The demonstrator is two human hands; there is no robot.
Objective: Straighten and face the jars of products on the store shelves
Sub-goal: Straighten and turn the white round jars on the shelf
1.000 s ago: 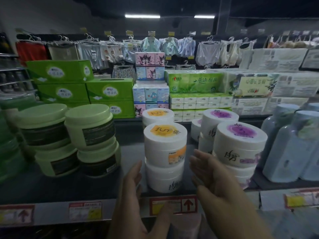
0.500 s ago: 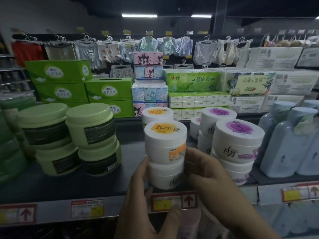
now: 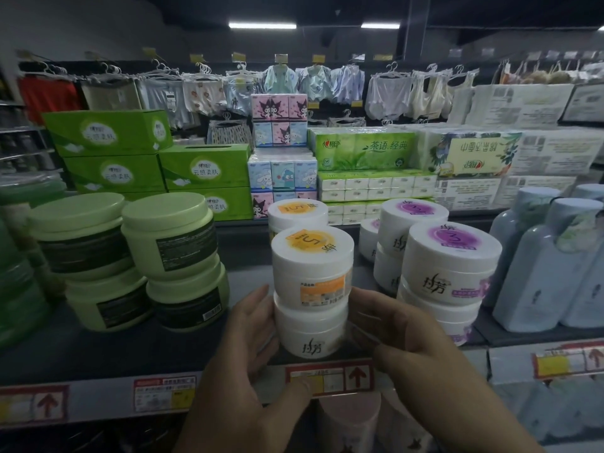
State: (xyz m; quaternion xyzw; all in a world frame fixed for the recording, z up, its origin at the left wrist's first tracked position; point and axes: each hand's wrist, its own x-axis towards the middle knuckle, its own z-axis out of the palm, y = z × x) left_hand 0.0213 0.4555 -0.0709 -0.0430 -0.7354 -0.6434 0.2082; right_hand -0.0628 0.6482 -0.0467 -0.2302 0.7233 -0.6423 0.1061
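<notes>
Fingers of the left hand (image 3: 248, 351) and right hand (image 3: 405, 341) curl round the lower white jar (image 3: 310, 335) at the shelf (image 3: 98, 358) front edge. An orange-labelled jar (image 3: 312, 266) sits stacked on it; purple-labelled jars (image 3: 451, 266) stand just right, tissue boxes (image 3: 202, 168) behind.

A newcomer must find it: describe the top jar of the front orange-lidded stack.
On the dark shelf, between green tubs and purple-lidded jars, two white jars are stacked at the front edge. The left hand and right hand grip the lower jar; the top jar sits on that. Unlike the logo-facing jars beside and below, it shows an orange printed panel.
</notes>
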